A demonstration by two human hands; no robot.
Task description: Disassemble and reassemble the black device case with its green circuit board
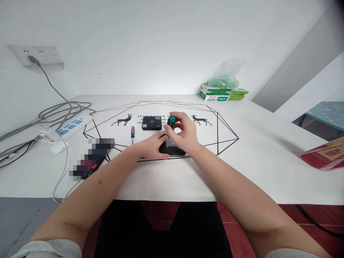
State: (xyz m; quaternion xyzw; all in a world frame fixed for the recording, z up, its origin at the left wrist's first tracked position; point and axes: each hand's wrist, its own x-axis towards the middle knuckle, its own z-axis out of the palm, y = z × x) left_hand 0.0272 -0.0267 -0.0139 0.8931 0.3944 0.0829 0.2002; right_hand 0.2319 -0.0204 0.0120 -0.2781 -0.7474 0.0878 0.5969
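My right hand [186, 130] is closed round the green and black handle of a screwdriver [172, 120]. The screwdriver stands nearly upright, its thin shaft pointing down onto an open black box-shaped device [176, 149] with a silver labelled part inside. Whether the tip sits in a screw is too small to tell. My left hand [153, 146] grips the device's left side, thumb at the near edge and fingers at the far side. Just beyond lies a flat black cover [152, 123] with small stickers. A second screwdriver [132, 134] with a clear reddish and blue handle lies to the left.
A white power strip [72, 125] and coiled grey cables [53, 111] lie at the left, near a dark blurred object [92, 159]. Green and white boxes [216, 92] under a plastic bag [227, 77] stand at the back right. A red package [324, 156] is at the right edge.
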